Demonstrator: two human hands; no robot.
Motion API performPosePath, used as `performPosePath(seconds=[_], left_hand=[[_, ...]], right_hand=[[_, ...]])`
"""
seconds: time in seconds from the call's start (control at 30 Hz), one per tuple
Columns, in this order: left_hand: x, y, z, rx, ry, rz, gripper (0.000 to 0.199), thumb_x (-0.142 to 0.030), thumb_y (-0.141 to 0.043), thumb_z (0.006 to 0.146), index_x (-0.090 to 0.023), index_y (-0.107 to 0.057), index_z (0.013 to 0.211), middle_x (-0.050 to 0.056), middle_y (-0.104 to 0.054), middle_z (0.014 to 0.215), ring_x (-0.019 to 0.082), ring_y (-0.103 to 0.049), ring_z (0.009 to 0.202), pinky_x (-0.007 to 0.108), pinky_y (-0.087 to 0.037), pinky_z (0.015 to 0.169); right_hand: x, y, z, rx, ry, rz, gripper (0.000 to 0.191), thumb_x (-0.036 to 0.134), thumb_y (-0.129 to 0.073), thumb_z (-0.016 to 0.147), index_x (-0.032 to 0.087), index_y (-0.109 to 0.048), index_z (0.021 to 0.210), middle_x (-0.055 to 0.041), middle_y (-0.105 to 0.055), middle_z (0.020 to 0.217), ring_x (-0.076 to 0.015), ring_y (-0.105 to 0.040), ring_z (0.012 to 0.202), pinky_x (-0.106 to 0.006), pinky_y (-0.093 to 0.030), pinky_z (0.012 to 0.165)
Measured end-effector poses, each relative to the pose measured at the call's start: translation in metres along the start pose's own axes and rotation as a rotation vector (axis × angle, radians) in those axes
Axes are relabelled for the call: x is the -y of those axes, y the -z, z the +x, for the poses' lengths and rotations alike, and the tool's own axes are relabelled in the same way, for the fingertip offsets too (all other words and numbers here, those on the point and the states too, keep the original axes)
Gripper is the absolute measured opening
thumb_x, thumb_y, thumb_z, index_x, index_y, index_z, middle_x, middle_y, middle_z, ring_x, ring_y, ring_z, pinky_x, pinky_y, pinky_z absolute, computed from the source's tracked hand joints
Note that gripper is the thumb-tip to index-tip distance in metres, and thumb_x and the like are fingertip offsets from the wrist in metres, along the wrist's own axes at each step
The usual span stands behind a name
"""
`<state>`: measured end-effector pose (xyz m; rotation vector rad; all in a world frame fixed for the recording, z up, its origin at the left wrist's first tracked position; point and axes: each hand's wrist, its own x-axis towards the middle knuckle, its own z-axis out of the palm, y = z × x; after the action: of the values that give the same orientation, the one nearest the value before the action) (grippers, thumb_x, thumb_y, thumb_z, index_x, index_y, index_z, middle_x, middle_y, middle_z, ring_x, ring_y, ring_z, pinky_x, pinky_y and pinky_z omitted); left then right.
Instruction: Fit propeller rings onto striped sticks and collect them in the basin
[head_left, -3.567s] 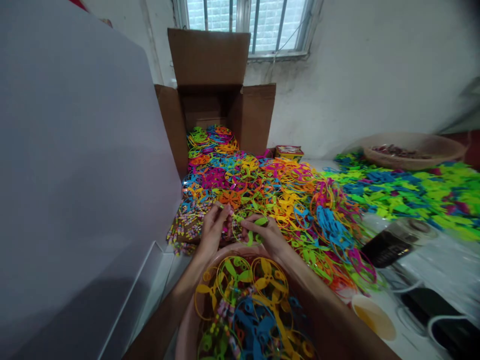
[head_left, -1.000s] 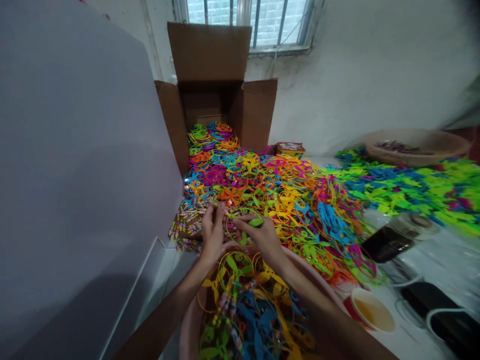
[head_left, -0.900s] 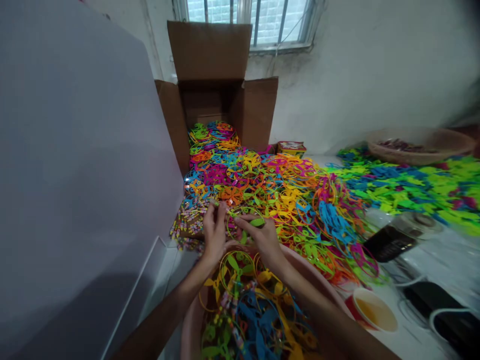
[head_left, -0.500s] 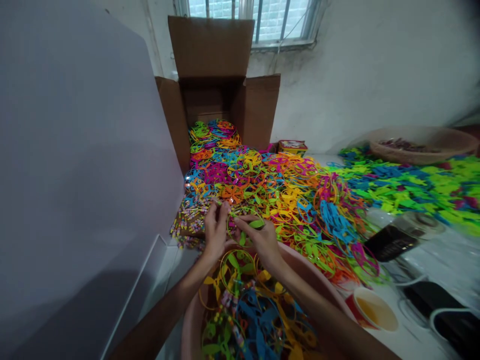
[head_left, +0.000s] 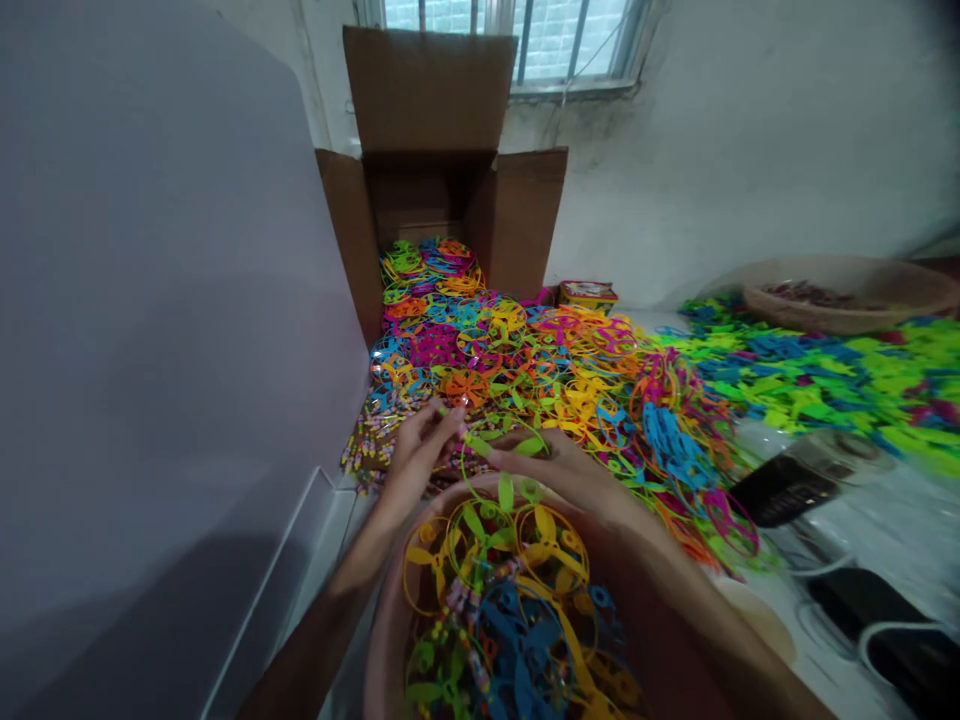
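Observation:
Over the near rim of a pink basin (head_left: 380, 640), both my hands are raised close together. My left hand (head_left: 421, 445) is closed, its fingers pinching a thin stick (head_left: 441, 409) with a light green tip; most of it is hidden. A green ring propeller (head_left: 506, 492), a hoop with leaf-shaped blades, is pinched at a blade by my right hand (head_left: 566, 468). The stick's pinkish end is close to the propeller's hub; I cannot tell whether they are joined. Inside the basin lie blue propellers (head_left: 517, 640), yellow propellers (head_left: 551, 545) and several patterned sticks (head_left: 461, 600).
A tipped cardboard box (head_left: 427, 90) spills a heap of coloured ring propellers (head_left: 577, 390). Patterned sticks (head_left: 367, 440) lie left of it. Green and blue plastic pieces (head_left: 817, 360), a basin (head_left: 847, 315), a can (head_left: 814, 475) and a cup (head_left: 761, 615) stand rightward. A pale panel (head_left: 172, 350) borders the left.
The green propeller has swung outward and now shows its hoop more fully. My right hand and forearm have shifted right, covering more of the cup. My left hand has moved slightly left.

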<state>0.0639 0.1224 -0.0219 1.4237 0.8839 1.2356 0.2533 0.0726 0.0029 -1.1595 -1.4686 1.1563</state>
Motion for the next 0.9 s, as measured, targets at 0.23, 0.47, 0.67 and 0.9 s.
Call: performPosePath(seconds=[0.23, 0.47, 0.67, 0.9], left_hand=[[0.017, 0.036, -0.064, 0.171, -0.095, 0.603, 0.025, -0.043, -0.073, 0.086, -0.027, -0.074, 0.106, 0.007, -0.070, 0.115, 0.029, -0.060, 0.113, 0.040, -0.045, 0.100], [0.065, 0.071, -0.067, 0.057, 0.128, 0.381, 0.043, -0.055, -0.048, 0.098, -0.023, -0.073, 0.113, 0.009, -0.075, 0.117, 0.027, -0.068, 0.111, 0.038, -0.052, 0.097], [0.099, 0.122, 0.005, -0.005, 0.028, 0.770, 0.041, -0.043, -0.044, 0.098, -0.019, -0.068, 0.120, 0.012, -0.073, 0.122, 0.027, -0.070, 0.107, 0.041, -0.053, 0.097], [0.119, 0.130, 0.071, 0.146, 0.008, 0.937, 0.075, -0.034, -0.081, 0.072, -0.023, -0.057, 0.143, 0.015, -0.048, 0.156, 0.040, -0.040, 0.145, 0.055, -0.030, 0.118]], right_hand=[[-0.016, 0.050, -0.064, -0.066, 0.028, -0.382, 0.028, 0.046, -0.075, 0.081, 0.033, -0.081, 0.105, -0.0069, -0.079, 0.111, -0.0357, -0.070, 0.107, -0.047, -0.054, 0.094], [-0.065, 0.029, -0.059, -0.161, -0.110, -0.358, 0.035, 0.031, -0.057, 0.089, 0.029, -0.078, 0.118, -0.0067, -0.078, 0.114, -0.0338, -0.070, 0.109, -0.048, -0.054, 0.094], [-0.080, 0.010, -0.029, -0.154, -0.089, -0.686, 0.042, 0.031, -0.055, 0.091, 0.028, -0.072, 0.129, -0.0095, -0.074, 0.125, -0.0320, -0.070, 0.114, -0.040, -0.053, 0.091], [-0.065, 0.050, 0.006, -0.181, -0.178, -1.217, 0.040, 0.040, -0.041, 0.103, 0.027, -0.076, 0.117, -0.0117, -0.080, 0.096, -0.0318, -0.075, 0.092, -0.035, -0.050, 0.071]])
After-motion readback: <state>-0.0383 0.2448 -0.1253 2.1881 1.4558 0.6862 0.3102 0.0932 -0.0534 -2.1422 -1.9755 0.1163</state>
